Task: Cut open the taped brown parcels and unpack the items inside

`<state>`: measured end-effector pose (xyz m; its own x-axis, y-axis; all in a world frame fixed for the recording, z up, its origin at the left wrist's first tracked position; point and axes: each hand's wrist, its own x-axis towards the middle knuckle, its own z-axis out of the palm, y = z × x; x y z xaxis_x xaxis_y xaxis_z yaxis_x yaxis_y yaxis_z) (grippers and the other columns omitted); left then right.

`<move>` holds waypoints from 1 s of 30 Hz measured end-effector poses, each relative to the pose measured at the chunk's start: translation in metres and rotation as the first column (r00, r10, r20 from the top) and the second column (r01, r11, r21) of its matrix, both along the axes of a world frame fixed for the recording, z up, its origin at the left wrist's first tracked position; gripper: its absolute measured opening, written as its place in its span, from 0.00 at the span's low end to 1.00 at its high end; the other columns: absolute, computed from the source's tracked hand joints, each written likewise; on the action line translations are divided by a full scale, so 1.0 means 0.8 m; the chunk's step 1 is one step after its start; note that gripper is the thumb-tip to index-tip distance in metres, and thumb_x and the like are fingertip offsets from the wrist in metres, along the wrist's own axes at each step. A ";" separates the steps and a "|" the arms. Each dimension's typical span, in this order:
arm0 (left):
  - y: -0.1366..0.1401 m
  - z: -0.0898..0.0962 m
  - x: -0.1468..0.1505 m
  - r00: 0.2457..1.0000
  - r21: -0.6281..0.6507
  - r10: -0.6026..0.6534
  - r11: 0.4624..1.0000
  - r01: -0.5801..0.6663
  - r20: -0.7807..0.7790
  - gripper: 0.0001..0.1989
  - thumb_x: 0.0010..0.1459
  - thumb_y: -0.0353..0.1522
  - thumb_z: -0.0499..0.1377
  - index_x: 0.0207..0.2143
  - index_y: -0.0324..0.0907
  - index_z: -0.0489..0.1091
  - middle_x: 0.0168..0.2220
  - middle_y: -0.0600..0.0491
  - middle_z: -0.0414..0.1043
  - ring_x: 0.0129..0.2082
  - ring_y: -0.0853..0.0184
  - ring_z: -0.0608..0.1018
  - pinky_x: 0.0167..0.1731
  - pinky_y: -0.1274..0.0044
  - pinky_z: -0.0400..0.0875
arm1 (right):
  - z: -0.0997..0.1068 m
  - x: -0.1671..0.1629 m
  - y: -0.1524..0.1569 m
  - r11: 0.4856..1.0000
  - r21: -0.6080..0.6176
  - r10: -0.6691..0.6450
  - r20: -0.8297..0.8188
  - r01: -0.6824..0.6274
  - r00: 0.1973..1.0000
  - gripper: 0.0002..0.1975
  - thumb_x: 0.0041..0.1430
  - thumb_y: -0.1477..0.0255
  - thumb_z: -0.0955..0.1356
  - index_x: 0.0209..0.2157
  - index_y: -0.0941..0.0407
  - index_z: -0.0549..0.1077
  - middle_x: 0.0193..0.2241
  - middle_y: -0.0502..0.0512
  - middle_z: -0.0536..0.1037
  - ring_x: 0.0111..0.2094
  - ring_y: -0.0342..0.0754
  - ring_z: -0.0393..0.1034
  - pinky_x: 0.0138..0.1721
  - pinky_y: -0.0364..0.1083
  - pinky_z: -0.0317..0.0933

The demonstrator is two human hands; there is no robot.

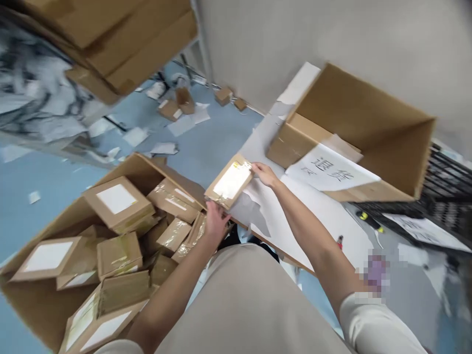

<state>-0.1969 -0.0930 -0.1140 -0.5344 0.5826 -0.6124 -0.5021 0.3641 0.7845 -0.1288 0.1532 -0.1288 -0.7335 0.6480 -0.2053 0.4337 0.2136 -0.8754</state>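
Note:
A small flat cardboard parcel (229, 183) with a white label and clear tape is held between both hands at the edge of a paper-covered table (324, 216). My left hand (215, 221) grips its near lower edge. My right hand (264, 173) pinches its far right corner. Below my left hand stands a big open carton (44, 305) on the floor, filled with several similar taped parcels (118, 201).
A large open cardboard box (354, 132) lies on its side on the table with a printed paper sheet (330, 172) on it. Stacked flattened cartons (121, 44) loom at upper left. Scraps and small boxes (173, 108) litter the blue floor. A black crate (442, 191) sits at right.

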 end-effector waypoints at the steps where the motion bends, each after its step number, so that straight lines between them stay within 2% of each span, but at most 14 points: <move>1: 0.000 0.002 0.002 1.000 0.024 0.023 0.999 -0.023 -0.007 0.35 0.55 0.58 0.30 0.60 0.57 0.49 0.61 0.54 0.55 0.57 0.62 0.64 0.46 0.69 0.69 | 0.007 0.018 -0.003 0.999 0.029 -0.015 -0.023 0.016 1.000 0.23 0.56 0.53 0.62 0.43 0.55 0.74 0.44 0.54 0.75 0.48 0.52 0.67 0.53 0.56 0.55; 4: 0.016 0.007 0.015 0.998 0.079 0.049 0.996 -0.045 -0.047 0.34 0.55 0.58 0.32 0.60 0.60 0.49 0.61 0.57 0.54 0.58 0.61 0.63 0.44 0.69 0.70 | 0.027 0.103 -0.017 0.991 0.048 -0.121 -0.094 0.126 0.988 0.21 0.56 0.55 0.63 0.45 0.53 0.72 0.46 0.54 0.74 0.46 0.50 0.68 0.51 0.52 0.59; 7: 0.053 0.007 0.046 0.991 0.115 -0.092 0.988 0.103 -0.093 0.31 0.56 0.57 0.38 0.59 0.60 0.52 0.62 0.59 0.53 0.59 0.61 0.61 0.46 0.69 0.68 | 0.038 0.218 -0.041 0.946 -0.002 -0.322 -0.136 0.324 0.937 0.19 0.56 0.57 0.64 0.44 0.54 0.72 0.45 0.55 0.74 0.45 0.49 0.69 0.48 0.51 0.62; 11: 0.111 -0.001 0.112 0.922 0.120 -0.367 0.917 0.381 -0.124 0.32 0.56 0.54 0.47 0.59 0.54 0.55 0.61 0.55 0.55 0.59 0.58 0.60 0.52 0.66 0.63 | 0.030 0.359 -0.087 0.810 -0.059 -0.587 -0.101 0.584 0.803 0.20 0.53 0.57 0.66 0.41 0.56 0.71 0.43 0.59 0.76 0.43 0.51 0.70 0.44 0.52 0.65; 14: 0.143 -0.012 0.163 0.840 0.118 -0.525 0.833 0.540 -0.139 0.32 0.56 0.51 0.50 0.60 0.50 0.55 0.61 0.52 0.56 0.60 0.58 0.60 0.55 0.67 0.59 | 0.011 0.425 -0.125 0.685 -0.113 -0.728 -0.065 0.720 0.683 0.20 0.52 0.56 0.66 0.41 0.56 0.70 0.43 0.60 0.76 0.43 0.52 0.71 0.42 0.52 0.66; 17: 0.156 -0.028 0.199 0.776 0.080 -0.610 0.775 0.626 -0.158 0.31 0.57 0.47 0.53 0.60 0.48 0.55 0.61 0.51 0.56 0.58 0.61 0.62 0.56 0.69 0.56 | -0.009 0.456 -0.159 0.577 -0.139 -0.814 -0.027 0.804 0.580 0.21 0.51 0.55 0.66 0.40 0.56 0.70 0.43 0.62 0.75 0.43 0.53 0.71 0.39 0.52 0.67; 20: 0.154 -0.045 0.215 0.731 -0.006 -0.653 0.746 0.666 -0.199 0.30 0.56 0.43 0.55 0.60 0.47 0.55 0.60 0.50 0.57 0.54 0.64 0.66 0.55 0.71 0.57 | -0.023 0.467 -0.181 0.520 -0.157 -0.849 0.016 0.840 0.529 0.21 0.51 0.55 0.66 0.40 0.56 0.69 0.43 0.62 0.75 0.43 0.54 0.70 0.39 0.52 0.68; 24: 0.146 -0.058 0.216 0.660 -0.046 -0.686 0.703 0.709 -0.306 0.29 0.55 0.40 0.56 0.59 0.47 0.57 0.58 0.50 0.58 0.49 0.66 0.68 0.53 0.73 0.59 | -0.032 0.471 -0.189 0.497 -0.183 -0.862 0.012 0.848 0.507 0.20 0.51 0.55 0.66 0.39 0.56 0.69 0.41 0.61 0.75 0.43 0.53 0.70 0.40 0.52 0.67; 30: 0.145 -0.057 0.216 0.615 -0.074 -0.697 0.681 0.728 -0.368 0.28 0.56 0.39 0.55 0.60 0.47 0.56 0.56 0.49 0.58 0.47 0.66 0.67 0.52 0.72 0.59 | -0.046 0.473 -0.183 0.489 -0.243 -0.863 0.010 0.838 0.506 0.20 0.51 0.55 0.66 0.40 0.55 0.67 0.44 0.60 0.73 0.46 0.54 0.69 0.43 0.53 0.65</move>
